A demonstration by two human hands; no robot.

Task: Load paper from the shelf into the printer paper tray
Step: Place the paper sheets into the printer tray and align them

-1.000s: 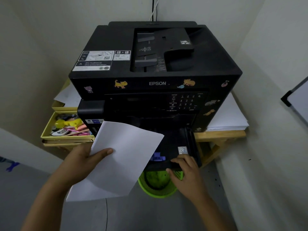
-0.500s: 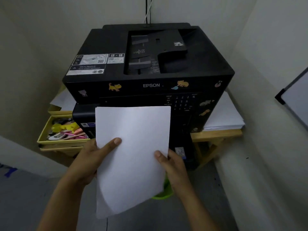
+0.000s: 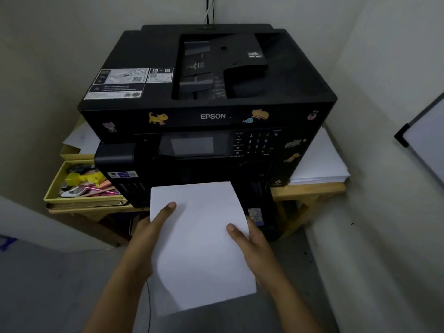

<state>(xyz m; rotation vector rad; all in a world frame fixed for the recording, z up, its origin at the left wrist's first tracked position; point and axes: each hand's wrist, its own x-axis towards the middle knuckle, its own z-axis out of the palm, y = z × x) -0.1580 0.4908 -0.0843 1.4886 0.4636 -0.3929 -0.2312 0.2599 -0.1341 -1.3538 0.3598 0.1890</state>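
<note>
Probably a small office corner; printer [image 3: 206,111], stacked paper [image 3: 322,164], stationery tray [image 3: 72,198], whiteboard [image 3: 425,140].

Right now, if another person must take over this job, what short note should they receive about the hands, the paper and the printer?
Left hand: holds the left edge of the paper, thumb on top.
Right hand: holds the right edge the same way.
Paper: a white stack held in front of the printer, its far edge at the low front opening. The tray is pulled out, mostly hidden under the paper.
Done: paper fetched, tray opened.
Left: slide the paper fully in, then push the tray shut.
More paper lies in a spare stack on the table to the right.
</note>
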